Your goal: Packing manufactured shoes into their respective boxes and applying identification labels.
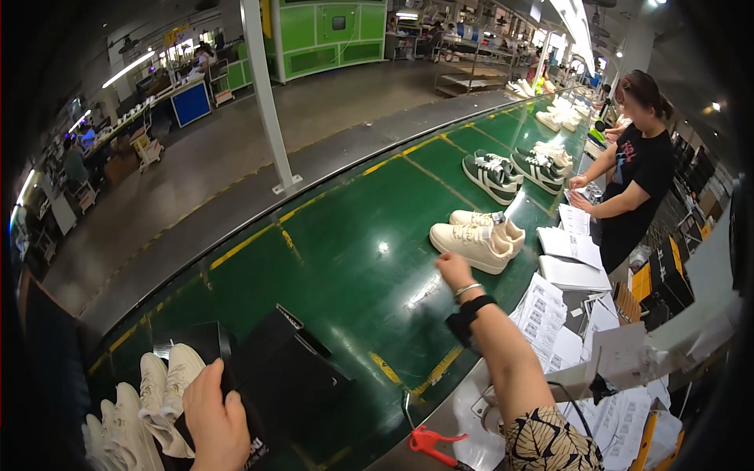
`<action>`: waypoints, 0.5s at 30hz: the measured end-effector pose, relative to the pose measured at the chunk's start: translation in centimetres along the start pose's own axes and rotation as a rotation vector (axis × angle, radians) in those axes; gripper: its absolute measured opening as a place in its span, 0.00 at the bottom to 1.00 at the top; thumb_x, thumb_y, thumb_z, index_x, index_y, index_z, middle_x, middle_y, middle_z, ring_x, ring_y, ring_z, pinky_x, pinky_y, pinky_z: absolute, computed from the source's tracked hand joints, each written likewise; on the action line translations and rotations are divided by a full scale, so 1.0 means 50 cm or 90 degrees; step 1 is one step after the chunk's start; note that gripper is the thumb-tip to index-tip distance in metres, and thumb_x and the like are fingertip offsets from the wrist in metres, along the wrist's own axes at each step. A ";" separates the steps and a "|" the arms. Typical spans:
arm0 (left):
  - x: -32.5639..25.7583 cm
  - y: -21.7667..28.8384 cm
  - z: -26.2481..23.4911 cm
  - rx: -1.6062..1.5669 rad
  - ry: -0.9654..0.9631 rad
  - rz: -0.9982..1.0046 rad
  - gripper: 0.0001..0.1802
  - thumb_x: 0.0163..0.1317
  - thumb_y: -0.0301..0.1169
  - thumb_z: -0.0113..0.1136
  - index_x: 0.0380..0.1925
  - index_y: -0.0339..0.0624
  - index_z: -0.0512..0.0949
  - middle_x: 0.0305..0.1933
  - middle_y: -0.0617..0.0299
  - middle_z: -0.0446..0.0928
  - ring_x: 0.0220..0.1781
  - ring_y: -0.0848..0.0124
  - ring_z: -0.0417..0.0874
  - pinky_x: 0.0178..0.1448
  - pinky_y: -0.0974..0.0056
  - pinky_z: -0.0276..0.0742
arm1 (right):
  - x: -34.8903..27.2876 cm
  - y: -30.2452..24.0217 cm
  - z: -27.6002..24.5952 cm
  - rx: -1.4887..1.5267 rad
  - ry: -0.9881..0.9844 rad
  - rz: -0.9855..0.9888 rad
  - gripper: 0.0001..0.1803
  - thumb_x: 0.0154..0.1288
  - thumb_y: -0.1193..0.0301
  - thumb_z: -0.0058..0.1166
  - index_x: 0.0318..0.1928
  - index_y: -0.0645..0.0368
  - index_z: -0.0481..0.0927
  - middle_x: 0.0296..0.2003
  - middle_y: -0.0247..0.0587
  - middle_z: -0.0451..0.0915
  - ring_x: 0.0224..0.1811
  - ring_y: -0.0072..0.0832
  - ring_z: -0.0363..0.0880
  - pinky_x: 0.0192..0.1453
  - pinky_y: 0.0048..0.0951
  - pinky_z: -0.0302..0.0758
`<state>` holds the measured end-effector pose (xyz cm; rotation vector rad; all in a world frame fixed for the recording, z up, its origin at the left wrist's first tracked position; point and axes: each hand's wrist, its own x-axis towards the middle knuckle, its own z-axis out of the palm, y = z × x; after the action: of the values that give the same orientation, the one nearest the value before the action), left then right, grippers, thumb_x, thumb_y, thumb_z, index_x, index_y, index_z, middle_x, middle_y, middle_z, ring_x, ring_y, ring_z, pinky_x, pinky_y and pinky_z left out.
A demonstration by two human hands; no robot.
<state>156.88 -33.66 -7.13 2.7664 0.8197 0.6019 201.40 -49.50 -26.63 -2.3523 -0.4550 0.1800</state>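
Observation:
At the lower left, my left hand (pixel 216 416) is closed over the edge of a black shoebox (pixel 275 369), beside several cream sneakers (pixel 169 392). The box's black flap stands raised to the right of the hand. My right arm stretches forward over the green conveyor belt (pixel 345 251). A bracelet and a dark wristband are on that wrist. My right hand (pixel 455 272) is bent at the near side of a pair of cream sneakers (pixel 475 242). Its fingertips are hidden, so I cannot tell whether they grip a shoe.
Dark green-and-white sneakers (pixel 492 177) and more pale shoes (pixel 561 112) stand farther up the belt. Printed label sheets (pixel 542 314) lie along the right side. A red-handled air gun (pixel 432 443) hangs at the near edge. A co-worker (pixel 640 169) handles papers at the right.

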 end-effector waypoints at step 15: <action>0.001 0.020 -0.050 0.022 -0.159 -0.112 0.23 0.63 0.28 0.46 0.57 0.30 0.61 0.59 0.44 0.63 0.61 0.52 0.64 0.65 0.56 0.56 | 0.116 0.213 -0.184 -0.379 0.182 0.202 0.26 0.53 0.68 0.47 0.55 0.58 0.67 0.56 0.46 0.66 0.60 0.42 0.62 0.60 0.42 0.64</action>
<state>156.30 -34.28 -4.58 2.6868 1.0068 0.2077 212.04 -60.40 -27.21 -2.9652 0.0208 -0.1729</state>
